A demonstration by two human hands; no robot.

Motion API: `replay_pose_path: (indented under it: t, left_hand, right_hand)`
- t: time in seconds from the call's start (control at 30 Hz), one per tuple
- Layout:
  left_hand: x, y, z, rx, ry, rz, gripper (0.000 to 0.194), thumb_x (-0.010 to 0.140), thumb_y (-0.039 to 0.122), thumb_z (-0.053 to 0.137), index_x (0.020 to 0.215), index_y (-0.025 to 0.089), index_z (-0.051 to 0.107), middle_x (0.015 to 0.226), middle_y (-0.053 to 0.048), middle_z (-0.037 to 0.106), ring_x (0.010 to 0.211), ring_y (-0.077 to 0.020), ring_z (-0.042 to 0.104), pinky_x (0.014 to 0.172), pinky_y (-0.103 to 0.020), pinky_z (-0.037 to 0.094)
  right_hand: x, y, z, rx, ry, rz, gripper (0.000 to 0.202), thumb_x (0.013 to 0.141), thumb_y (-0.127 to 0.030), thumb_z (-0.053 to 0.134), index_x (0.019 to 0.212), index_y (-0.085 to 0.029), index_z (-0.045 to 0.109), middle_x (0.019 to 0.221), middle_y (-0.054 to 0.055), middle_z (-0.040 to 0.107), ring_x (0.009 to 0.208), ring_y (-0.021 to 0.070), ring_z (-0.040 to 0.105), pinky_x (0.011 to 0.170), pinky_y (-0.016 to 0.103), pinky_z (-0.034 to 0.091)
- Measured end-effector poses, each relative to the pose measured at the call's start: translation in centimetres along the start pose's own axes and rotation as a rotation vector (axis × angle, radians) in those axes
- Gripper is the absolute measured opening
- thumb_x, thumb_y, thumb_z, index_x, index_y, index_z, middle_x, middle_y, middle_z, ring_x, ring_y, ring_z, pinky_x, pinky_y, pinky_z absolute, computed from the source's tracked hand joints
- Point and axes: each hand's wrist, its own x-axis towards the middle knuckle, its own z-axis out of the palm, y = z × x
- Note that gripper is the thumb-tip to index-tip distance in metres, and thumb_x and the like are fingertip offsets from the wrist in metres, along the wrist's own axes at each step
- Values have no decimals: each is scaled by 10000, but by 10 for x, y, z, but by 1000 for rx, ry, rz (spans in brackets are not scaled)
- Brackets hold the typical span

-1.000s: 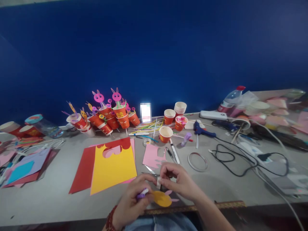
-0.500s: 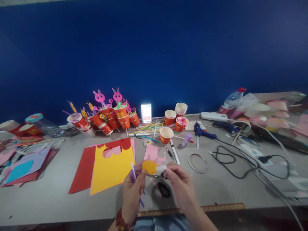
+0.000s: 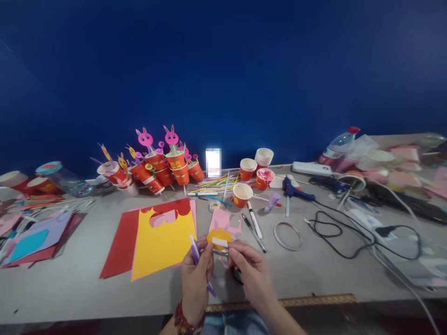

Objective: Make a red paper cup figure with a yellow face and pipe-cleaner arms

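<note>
Between both hands is a small yellow paper cutout (image 3: 219,232) with rounded edges, and a short white strip (image 3: 220,242) lies across its face. My left hand (image 3: 197,267) pinches the cutout's left edge. Purple and white sticks (image 3: 196,249), perhaps straws, are also tucked in that hand and slant down past its palm. My right hand (image 3: 251,267) is closed at the cutout's right edge, thumb and fingertips by the end of the strip. Black-handled scissors (image 3: 236,275) lie beneath, mostly hidden by the right hand. Pink paper scrap (image 3: 220,217) is just behind the cutout.
Yellow paper (image 3: 164,251) and red paper (image 3: 118,246) lie to the left. A paper cup (image 3: 242,195), pens (image 3: 254,221), a glue stick (image 3: 271,203) and a tape roll (image 3: 288,236) stand or lie ahead. A blue glue gun (image 3: 296,191) trails its black cord rightward.
My right hand has moved left, bringing the white strip from beside the yellow cutout onto its face. The right hand now covers more of the scissors.
</note>
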Motion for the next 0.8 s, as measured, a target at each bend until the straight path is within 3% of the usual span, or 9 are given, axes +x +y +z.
replay_pose_path:
  t: [0.37, 0.6, 0.8]
  left_hand:
    - [-4, -2, -2, 33, -10, 51, 395, 759, 501, 784, 885, 163, 623, 469, 116, 365, 427, -42, 269, 412, -144, 236]
    - [-7, -6, -7, 29, -89, 94, 288, 842, 442, 715, 870, 193, 572, 460, 116, 373, 416, -50, 286, 431, -154, 277]
    - [-8, 0, -2, 5, -83, 84, 321, 812, 463, 731, 878, 206, 550, 436, 128, 360, 386, -54, 272, 404, -152, 286]
  right_hand:
    - [0, -4, 0, -89, 14, 3, 203, 833, -439, 737, 825, -256, 822, 758, 36, 692, 635, 168, 616, 543, 254, 542]
    - [0, -10, 0, -249, -38, -177, 150, 888, -336, 693, 904, -272, 828, 761, 45, 760, 710, 203, 666, 696, 311, 544]
    - [1, -11, 0, -292, -39, -244, 142, 887, -267, 694, 937, -276, 827, 740, 32, 762, 691, 197, 673, 682, 299, 533]
